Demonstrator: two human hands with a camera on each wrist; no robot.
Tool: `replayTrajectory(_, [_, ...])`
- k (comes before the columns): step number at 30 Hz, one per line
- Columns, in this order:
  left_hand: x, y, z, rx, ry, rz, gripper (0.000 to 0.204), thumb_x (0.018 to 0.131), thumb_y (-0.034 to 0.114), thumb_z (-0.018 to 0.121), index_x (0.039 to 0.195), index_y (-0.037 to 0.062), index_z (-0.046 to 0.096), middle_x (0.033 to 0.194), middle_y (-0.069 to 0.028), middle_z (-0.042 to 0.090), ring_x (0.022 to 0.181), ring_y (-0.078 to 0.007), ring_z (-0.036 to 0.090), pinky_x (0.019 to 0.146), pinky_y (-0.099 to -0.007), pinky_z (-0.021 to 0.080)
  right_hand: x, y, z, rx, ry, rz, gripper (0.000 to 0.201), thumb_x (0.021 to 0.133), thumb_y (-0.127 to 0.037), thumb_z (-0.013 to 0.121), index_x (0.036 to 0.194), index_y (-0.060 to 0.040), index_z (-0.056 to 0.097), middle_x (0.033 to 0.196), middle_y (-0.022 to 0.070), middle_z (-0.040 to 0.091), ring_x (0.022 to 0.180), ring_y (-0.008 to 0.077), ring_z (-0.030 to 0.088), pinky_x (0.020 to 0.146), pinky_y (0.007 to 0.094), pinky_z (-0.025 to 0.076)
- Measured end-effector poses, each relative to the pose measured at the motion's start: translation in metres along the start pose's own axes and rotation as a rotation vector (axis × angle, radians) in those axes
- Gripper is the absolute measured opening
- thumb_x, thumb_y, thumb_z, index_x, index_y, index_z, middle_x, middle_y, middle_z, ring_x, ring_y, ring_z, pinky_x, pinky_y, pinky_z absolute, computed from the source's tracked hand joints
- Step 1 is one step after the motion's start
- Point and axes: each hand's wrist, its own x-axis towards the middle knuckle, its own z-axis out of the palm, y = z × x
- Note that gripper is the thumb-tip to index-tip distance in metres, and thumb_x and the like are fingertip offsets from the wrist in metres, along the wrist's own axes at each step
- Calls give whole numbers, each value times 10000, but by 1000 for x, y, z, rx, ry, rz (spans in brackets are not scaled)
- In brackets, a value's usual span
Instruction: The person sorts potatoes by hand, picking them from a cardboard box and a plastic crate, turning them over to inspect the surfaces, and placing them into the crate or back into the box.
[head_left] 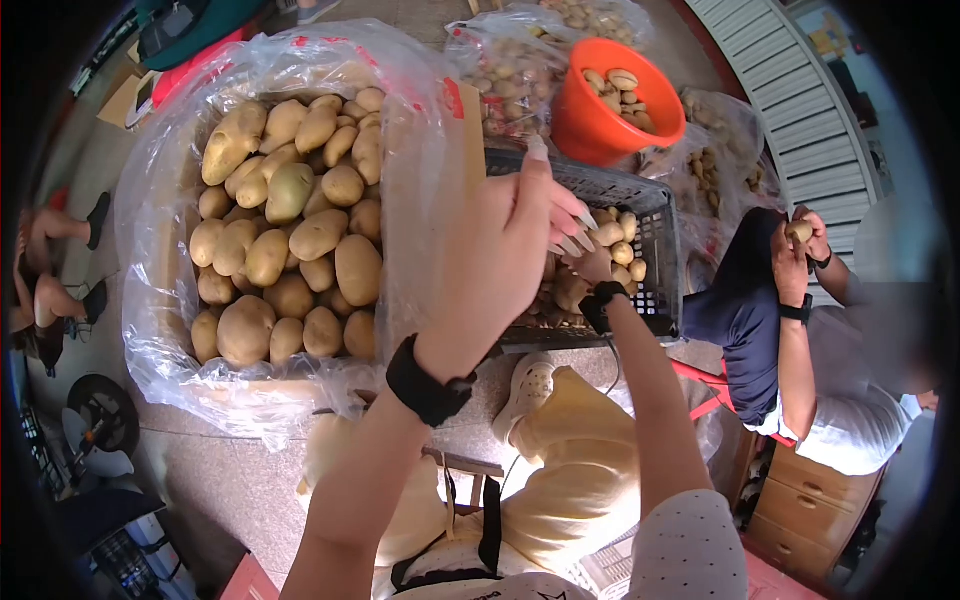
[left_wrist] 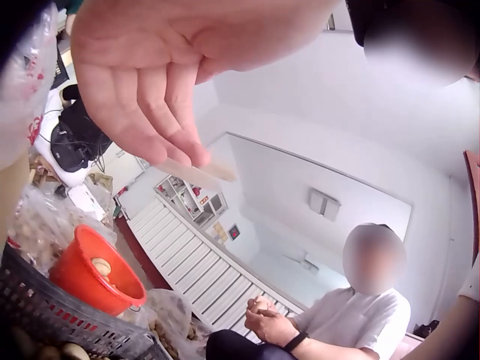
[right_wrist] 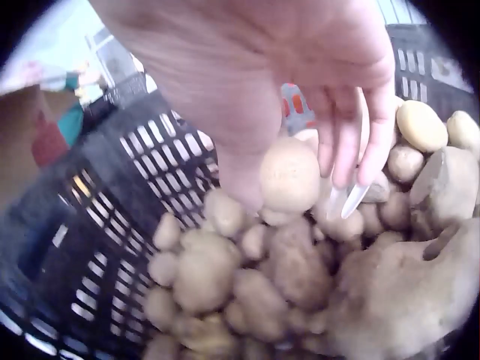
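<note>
My left hand (head_left: 500, 235) is raised over the near-left side of a black plastic crate (head_left: 665, 225), its long-nailed fingers loosely bent around nothing. The left wrist view shows the same hand (left_wrist: 142, 97) with fingers hanging and palm bare. Down inside the crate, my right hand (right_wrist: 322, 67) reaches among potatoes. A round potato (right_wrist: 291, 176) sits between its thumb and fingers, right against the thumb. Smaller and larger potatoes (right_wrist: 206, 270) lie heaped below, with one big lumpy potato (right_wrist: 397, 292) at the near right. The left hand partly covers the crate in the head view.
At the left stands a plastic-lined box (head_left: 420, 230) full of large potatoes (head_left: 290, 190). An orange bucket (head_left: 590, 120) with potatoes stands behind the crate, among potato-filled plastic bags (head_left: 705, 140). To the right, a seated person (head_left: 800, 350) holds a potato (head_left: 799, 231).
</note>
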Motion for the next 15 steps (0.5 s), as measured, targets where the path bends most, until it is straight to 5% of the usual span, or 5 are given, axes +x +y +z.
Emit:
replayTrajectory(1, [0, -1, -1, -3, -7, 6, 630, 1015, 429, 298, 824, -31, 685, 739, -92, 658, 676, -145, 613, 671, -249, 482, 0, 13, -3, 136, 59, -183, 565, 753, -258, 768, 1240, -92, 534, 952, 142, 665, 839, 238, 671, 699, 360, 533])
replayTrajectory(2, [-1, 2, -1, -7, -15, 8, 630, 1015, 429, 298, 824, -31, 685, 739, -92, 658, 676, -145, 613, 671, -249, 482, -31, -40, -42, 398, -185, 168, 579, 797, -236, 737, 1295, -82, 486, 942, 95, 659, 847, 166, 661, 700, 294, 535])
replayTrajectory(4, [-5, 7, 0, 63, -33, -54, 620, 1014, 424, 304, 829, -28, 686, 738, -89, 659, 694, -144, 616, 682, -248, 482, -73, -85, -89, 553, -328, 238, 662, 854, -143, 669, 1403, -43, 312, 1061, 83, 661, 900, 153, 645, 756, 260, 516])
replayTrajectory(11, [-17, 3, 15, 79, -54, 38, 570, 1001, 375, 342, 789, -37, 675, 714, -144, 679, 669, -253, 653, 672, -339, 494, -181, -156, -156, 982, -397, 237, 710, 806, -94, 709, 1392, -24, 314, 1220, 120, 569, 1033, 195, 625, 891, 290, 517])
replayTrajectory(15, [-22, 8, 12, 103, -72, 46, 561, 1001, 371, 340, 802, -26, 683, 707, -131, 681, 669, -247, 648, 682, -327, 488, -205, -174, -162, 1086, -567, 75, 694, 821, -90, 704, 1395, -35, 318, 1254, 119, 554, 1093, 211, 598, 933, 332, 500])
